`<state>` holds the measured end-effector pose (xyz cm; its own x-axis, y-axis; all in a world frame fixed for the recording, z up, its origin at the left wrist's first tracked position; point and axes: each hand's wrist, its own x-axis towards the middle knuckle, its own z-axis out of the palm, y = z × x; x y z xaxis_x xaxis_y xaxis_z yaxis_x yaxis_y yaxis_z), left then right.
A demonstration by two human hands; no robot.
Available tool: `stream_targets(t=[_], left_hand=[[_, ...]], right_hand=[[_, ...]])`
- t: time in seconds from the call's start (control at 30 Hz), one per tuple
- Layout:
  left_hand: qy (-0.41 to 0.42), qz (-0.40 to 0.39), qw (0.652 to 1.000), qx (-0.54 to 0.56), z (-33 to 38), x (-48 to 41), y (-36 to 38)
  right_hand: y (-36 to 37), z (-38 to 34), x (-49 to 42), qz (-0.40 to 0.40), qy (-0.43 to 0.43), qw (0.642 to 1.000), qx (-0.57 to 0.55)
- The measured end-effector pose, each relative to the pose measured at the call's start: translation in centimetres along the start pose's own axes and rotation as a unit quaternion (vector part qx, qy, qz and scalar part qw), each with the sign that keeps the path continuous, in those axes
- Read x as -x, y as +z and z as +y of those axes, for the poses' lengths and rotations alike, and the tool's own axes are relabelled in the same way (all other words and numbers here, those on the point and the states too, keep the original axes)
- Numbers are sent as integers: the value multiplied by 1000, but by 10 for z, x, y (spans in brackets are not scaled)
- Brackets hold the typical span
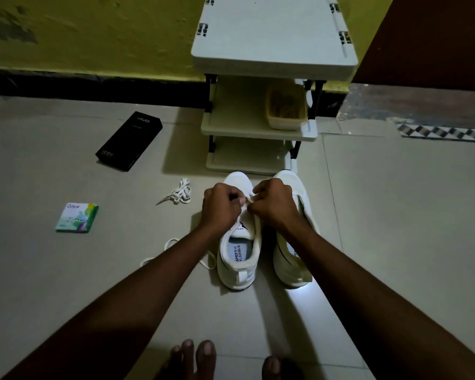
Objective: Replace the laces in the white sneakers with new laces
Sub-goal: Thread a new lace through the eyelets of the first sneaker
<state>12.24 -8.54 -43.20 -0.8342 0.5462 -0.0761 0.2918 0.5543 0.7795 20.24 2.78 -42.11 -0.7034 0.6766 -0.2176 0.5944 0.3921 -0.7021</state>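
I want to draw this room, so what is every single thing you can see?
floor: one, pale tiles, under everything
left sneaker: one, white, on the floor before the rack
right sneaker: one, white, beside the left sneaker
held lace: one, white, over the left sneaker
bundled lace: one, white, left of the sneakers
loose lace: one, white, partly under the left forearm
phone box: one, black, far left
small box: one, green-white, left
rack: one, white, behind the sneakers
tub: one, yellowish, middle shelf
left hand: pinches the held lace
right hand: pinches the held lace
toes: bottom edge
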Motion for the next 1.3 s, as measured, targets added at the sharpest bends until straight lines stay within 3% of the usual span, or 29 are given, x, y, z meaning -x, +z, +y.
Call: stream_targets(t=[0.23,0.43,0.67,0.93,1.1,1.3], left_hand=[[-59,-17,995,-81,10,-2,5],[-165,42,985,-6,13,-3,14],[-182,101,976,64,11,2,18],[-87,50,994,53,3,5,9],[-54,26,994,87,-5,6,9],[-33,4,997,74,-9,7,5]], right_hand=[[-1,-2,1,7,1,1000,3],[-4,-5,5,14,-10,1000,7],[-5,-7,8,14,-1,1000,-5],[-9,-14,10,-11,3,999,-33],[-3,-19,-2,8,-26,993,116],[-5,-22,3,16,-122,961,246]])
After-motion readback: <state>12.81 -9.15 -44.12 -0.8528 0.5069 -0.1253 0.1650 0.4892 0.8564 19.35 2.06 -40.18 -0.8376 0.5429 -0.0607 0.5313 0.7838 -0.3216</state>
